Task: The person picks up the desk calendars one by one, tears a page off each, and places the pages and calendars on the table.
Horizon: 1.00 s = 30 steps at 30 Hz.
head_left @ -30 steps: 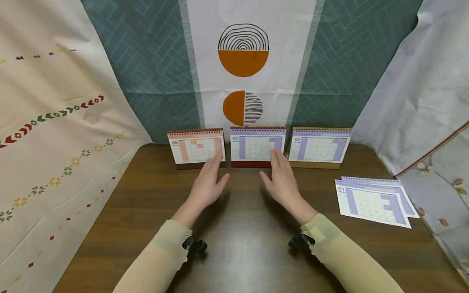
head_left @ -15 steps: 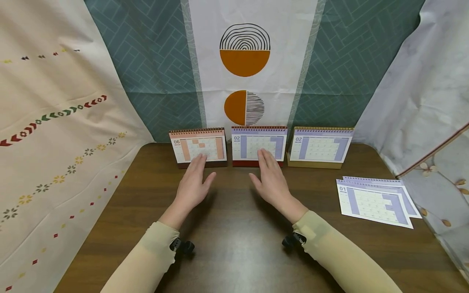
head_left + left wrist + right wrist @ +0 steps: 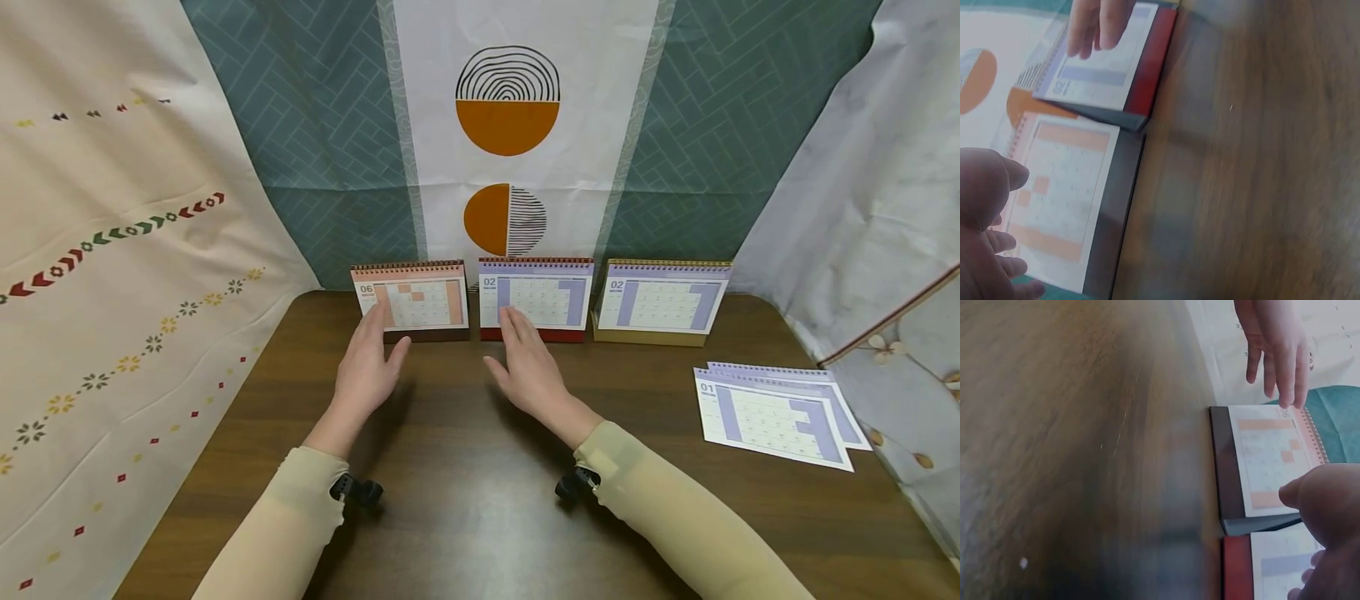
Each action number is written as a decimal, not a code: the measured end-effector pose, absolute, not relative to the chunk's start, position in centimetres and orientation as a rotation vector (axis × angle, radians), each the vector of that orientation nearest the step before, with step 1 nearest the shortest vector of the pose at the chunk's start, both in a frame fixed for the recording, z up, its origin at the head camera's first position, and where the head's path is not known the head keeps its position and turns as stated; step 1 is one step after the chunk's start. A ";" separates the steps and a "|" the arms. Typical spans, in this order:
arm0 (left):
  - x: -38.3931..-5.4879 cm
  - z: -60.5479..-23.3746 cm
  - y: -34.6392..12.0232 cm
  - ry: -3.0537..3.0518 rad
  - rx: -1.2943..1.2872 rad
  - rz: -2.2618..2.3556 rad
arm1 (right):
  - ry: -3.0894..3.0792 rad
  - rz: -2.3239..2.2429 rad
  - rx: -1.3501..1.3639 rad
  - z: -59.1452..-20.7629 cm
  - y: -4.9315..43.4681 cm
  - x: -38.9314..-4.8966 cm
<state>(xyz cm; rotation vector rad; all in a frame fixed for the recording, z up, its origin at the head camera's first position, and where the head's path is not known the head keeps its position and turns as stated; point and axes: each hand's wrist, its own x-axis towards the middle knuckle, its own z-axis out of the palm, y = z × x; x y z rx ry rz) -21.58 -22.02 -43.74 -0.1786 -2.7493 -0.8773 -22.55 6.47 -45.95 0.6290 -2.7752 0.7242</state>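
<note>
Three desk calendars stand in a row at the back of the table. The left one is an orange calendar (image 3: 420, 302) marked 06 on a dark brown base. In the middle is a purple calendar (image 3: 551, 296) marked 02 on a red base, and at right a purple calendar (image 3: 663, 300) on a tan base. My left hand (image 3: 366, 367), fingers straight and holding nothing, overlaps the orange calendar's lower left corner in the head view. My right hand (image 3: 531, 368) is likewise straight-fingered, its fingertips over the middle calendar's lower left. Both wrist views show these two calendars beyond the hands.
Loose purple calendar sheets (image 3: 772, 417), the top one marked 01, lie overlapping on the table's right side. The dark wooden table (image 3: 465, 517) ends at a patterned cloth (image 3: 315, 167) behind the calendars. More cloth hangs at left and right.
Both hands have moved left, the left one from the orange calendar's right side to its left corner, the right one across the middle calendar. The calendars stay in place; the head view has shifted slightly.
</note>
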 end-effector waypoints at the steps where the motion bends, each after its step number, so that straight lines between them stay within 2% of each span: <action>1: -21.8 -43.8 -22.3 -2.748 -0.167 -0.877 | -2.779 0.724 0.633 -46.0 6.2 -22.7; 15: -23.1 -45.0 -26.0 -2.755 -0.027 -0.926 | -2.850 0.737 0.660 -45.9 3.7 -23.3; 30: -24.5 -45.5 -27.2 -2.817 0.065 -1.042 | -2.869 0.787 0.666 -46.3 1.9 -24.4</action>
